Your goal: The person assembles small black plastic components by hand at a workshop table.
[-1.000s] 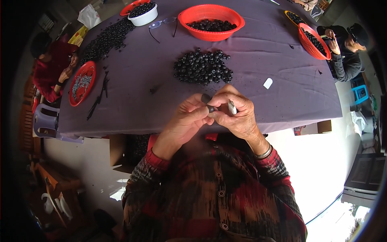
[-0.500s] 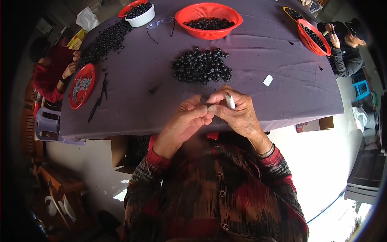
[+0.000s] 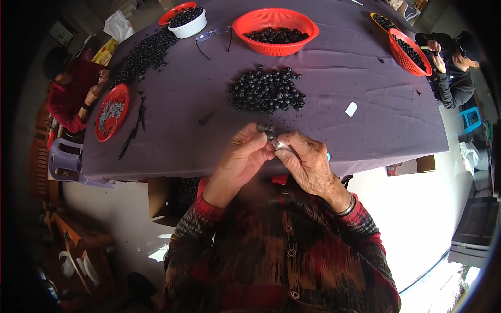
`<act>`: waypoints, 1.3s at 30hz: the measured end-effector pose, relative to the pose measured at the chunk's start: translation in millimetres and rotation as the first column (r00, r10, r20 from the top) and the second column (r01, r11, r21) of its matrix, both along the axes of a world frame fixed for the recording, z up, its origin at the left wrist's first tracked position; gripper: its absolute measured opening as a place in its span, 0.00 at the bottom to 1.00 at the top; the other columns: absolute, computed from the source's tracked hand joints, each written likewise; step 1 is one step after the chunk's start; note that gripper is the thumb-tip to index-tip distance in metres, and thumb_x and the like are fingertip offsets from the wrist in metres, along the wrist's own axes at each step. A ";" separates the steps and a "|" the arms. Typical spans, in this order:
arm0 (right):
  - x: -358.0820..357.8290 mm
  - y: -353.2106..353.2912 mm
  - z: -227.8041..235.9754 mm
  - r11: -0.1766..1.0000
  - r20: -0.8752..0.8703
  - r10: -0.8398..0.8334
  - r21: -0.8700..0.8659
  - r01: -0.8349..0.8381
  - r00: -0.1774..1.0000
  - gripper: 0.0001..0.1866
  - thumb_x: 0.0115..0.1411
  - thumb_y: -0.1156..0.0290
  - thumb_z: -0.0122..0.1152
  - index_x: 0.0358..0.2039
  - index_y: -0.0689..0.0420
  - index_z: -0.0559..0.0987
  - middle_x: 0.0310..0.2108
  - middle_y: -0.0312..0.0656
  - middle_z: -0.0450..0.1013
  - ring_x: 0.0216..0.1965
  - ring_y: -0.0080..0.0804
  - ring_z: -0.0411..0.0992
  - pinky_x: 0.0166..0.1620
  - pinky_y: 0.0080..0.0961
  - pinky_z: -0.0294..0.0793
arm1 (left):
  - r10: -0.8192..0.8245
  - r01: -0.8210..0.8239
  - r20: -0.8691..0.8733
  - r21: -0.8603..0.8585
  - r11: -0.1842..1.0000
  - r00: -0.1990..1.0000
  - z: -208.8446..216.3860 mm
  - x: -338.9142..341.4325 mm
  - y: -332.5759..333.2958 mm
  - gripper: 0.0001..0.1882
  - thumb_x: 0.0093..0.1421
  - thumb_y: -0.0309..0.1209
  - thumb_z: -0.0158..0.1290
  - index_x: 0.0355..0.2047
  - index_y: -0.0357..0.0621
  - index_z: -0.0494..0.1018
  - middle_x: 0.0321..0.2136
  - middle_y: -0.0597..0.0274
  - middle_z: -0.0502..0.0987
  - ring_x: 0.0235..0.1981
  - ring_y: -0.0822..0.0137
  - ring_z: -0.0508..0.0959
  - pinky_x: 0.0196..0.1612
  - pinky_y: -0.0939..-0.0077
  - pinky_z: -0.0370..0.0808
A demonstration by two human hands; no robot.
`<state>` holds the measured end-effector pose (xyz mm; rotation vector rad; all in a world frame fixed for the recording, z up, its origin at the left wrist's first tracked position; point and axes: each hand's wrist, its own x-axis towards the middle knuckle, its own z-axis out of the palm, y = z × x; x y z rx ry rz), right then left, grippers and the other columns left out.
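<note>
My left hand [image 3: 244, 154] pinches a small black round piece [image 3: 270, 135] between thumb and forefinger. Something dark also covers the tip of that forefinger. Close beside it, my right hand [image 3: 309, 163] is closed around a slim white tool [image 3: 282, 146], whose near tip meets or almost meets the black piece. A light blue end of the tool shows past my right fingers; the rest of it is hidden in the grip. Just beyond my hands lies a pile of similar black round pieces [image 3: 266, 93], some with a ring-shaped opening.
Behind the pile stands a red basket [image 3: 275, 49] of black pieces, with glasses [image 3: 203, 36] and a white tub [image 3: 189, 30] to its left. A red tray [image 3: 125, 96] holds grey bits. A white tab [image 3: 350, 109] lies right. Two other people [image 3: 68, 99] work at the table's sides.
My right hand has turned the white tool from pointing up between the fingers to pointing at the black piece in my left hand. The view has shifted slightly.
</note>
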<state>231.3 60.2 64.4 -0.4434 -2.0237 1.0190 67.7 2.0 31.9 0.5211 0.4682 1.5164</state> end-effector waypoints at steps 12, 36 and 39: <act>0.7 2.0 -0.8 1.000 0.028 -0.028 0.009 0.027 0.999 0.06 0.57 0.76 0.57 0.36 0.61 0.75 0.28 0.45 0.74 0.29 0.44 0.74 0.31 0.30 0.74 | -0.019 0.019 0.000 -0.023 1.000 1.000 -3.7 0.3 1.8 0.04 0.62 0.28 0.49 0.37 0.47 0.74 0.31 0.67 0.77 0.33 0.74 0.75 0.37 0.76 0.71; -0.4 10.2 -13.8 0.986 -0.038 -0.081 -0.148 0.074 0.996 0.12 0.65 0.69 0.50 0.40 0.65 0.76 0.27 0.44 0.74 0.26 0.28 0.71 0.31 0.24 0.71 | 0.078 -0.087 -0.114 -0.075 0.993 0.990 -16.4 22.0 3.8 0.05 0.60 0.24 0.51 0.36 0.45 0.76 0.30 0.65 0.77 0.32 0.72 0.76 0.36 0.75 0.75; 0.2 19.4 -18.9 0.965 0.054 -0.175 -0.187 0.182 0.983 0.15 0.66 0.65 0.49 0.40 0.66 0.75 0.22 0.37 0.70 0.24 0.21 0.66 0.29 0.19 0.68 | 0.016 -0.016 -0.004 -0.070 0.997 1.000 -12.3 18.8 4.0 0.03 0.62 0.27 0.50 0.34 0.48 0.74 0.30 0.69 0.74 0.33 0.75 0.70 0.37 0.78 0.67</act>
